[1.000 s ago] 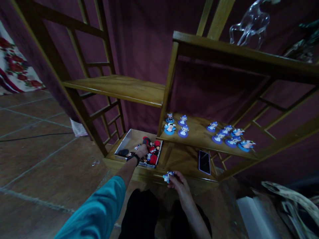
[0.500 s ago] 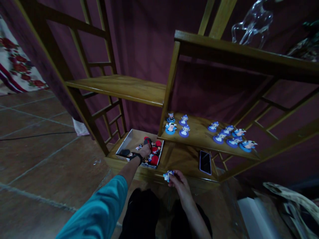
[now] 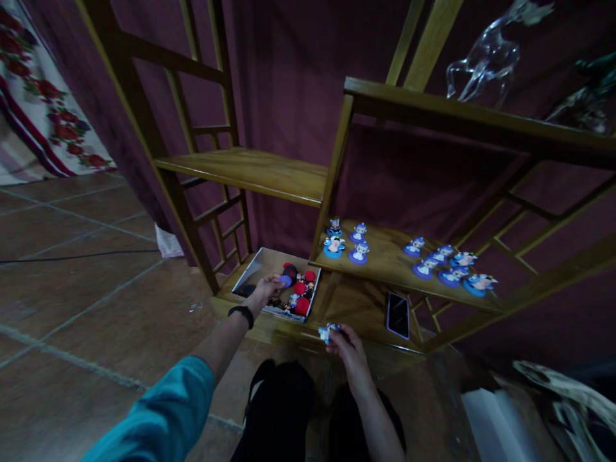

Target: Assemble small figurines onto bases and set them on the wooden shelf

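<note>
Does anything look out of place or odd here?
One small thing: a shiny scrap lies on the floor, looking like stray litter, though too small to identify. The pieces in the box are jumbled, but nothing looks spilled or broken.

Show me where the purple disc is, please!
In the head view, the purple disc is left of centre, held by the left hand over the open box, just left of the red discs.
</note>
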`<state>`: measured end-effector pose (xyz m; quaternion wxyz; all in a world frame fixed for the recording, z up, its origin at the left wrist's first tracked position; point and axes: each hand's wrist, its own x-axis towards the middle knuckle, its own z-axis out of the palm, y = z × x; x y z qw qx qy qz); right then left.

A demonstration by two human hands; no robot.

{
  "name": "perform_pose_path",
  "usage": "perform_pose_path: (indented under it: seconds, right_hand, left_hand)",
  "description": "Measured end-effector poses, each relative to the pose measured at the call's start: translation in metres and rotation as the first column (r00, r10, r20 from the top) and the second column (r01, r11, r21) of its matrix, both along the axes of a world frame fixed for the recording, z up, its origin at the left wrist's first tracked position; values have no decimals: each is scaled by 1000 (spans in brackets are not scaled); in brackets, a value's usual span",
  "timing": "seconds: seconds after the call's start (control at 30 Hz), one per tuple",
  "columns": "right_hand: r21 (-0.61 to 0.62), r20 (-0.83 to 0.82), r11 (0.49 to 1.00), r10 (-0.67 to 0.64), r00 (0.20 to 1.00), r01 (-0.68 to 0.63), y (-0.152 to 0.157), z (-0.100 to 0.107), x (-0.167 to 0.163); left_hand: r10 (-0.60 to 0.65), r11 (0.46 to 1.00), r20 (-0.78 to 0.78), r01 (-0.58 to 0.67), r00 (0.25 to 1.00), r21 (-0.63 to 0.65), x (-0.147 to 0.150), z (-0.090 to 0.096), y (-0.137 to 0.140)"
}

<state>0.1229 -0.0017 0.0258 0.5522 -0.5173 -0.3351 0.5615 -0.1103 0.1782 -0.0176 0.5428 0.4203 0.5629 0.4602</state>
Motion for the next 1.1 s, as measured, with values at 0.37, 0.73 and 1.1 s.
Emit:
perform_pose_path:
  seconds: [0.37,0.73,1.1]
  right_hand:
    - [-60,-302,996,-78,950,63,-5,3,2]
    - [34,-406,991,-104,908,129,-24,9,23]
    - [191,-99,969,-143,985,160,-32,8,30]
  left_hand:
    - [-169,981,642,192,748,34,32,43,-97]
    - [-313,950,268,302,911,85,96,48,-170]
    - [-331,932,152,298,931,205,126,22,-168]
